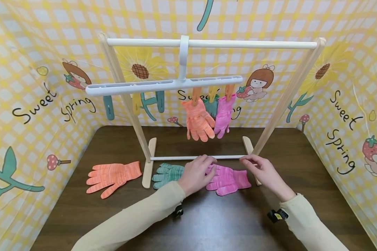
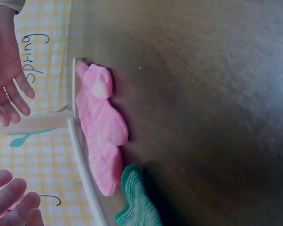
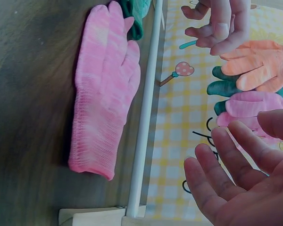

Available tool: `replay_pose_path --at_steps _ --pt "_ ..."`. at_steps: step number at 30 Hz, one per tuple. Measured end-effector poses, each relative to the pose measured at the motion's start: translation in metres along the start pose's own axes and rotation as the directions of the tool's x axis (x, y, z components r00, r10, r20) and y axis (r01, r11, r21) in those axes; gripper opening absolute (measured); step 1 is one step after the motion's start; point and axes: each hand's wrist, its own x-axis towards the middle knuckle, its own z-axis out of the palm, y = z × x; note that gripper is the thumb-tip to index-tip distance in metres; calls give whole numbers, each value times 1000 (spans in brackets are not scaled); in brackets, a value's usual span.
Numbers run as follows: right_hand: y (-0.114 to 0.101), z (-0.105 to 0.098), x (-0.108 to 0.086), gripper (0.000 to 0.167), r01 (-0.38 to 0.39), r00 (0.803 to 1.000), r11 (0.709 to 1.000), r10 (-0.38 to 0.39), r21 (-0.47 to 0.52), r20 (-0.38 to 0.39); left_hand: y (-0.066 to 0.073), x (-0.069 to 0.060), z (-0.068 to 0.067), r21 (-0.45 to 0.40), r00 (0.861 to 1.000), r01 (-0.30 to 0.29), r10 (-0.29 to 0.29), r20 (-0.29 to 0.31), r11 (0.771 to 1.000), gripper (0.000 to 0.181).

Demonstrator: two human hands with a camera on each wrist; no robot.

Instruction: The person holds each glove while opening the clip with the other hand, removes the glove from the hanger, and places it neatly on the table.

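Observation:
My left hand (image 1: 197, 175) hovers over the table gloves, fingers loosely bent and holding nothing. It hides part of the green glove (image 1: 167, 174) and the finger end of the pink glove (image 1: 229, 179). Beyond that pink glove's cuff is my right hand (image 1: 265, 171), its relaxed fingers apart from the cloth in the right wrist view. An orange glove (image 1: 113, 177) lies flat at the left. From the pale hanger (image 1: 138, 86), clips hold another orange glove (image 1: 198, 122), another pink glove (image 1: 223, 116) and, partly hidden behind them, a green glove (image 1: 211, 107).
A wooden rack with a white top rail (image 1: 254, 44) carries the hanger. Its lower white bar (image 1: 172, 158) runs behind the table gloves. Unloaded clips, two teal and one yellow clip (image 1: 136, 104), hang on the hanger's left half. Checked cloth (image 1: 163, 21) surrounds the brown table (image 1: 207, 223).

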Motion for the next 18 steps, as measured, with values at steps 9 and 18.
replay_pose_path --at_steps 9,18 --pt "-10 1 3 26 21 1000 1000 -21 18 2 -9 -5 -13 9 998 14 -14 -57 1000 17" --pt "-21 1 9 27 13 1000 1000 -13 16 14 -23 -6 -20 5 987 -1 2 -162 1000 13"
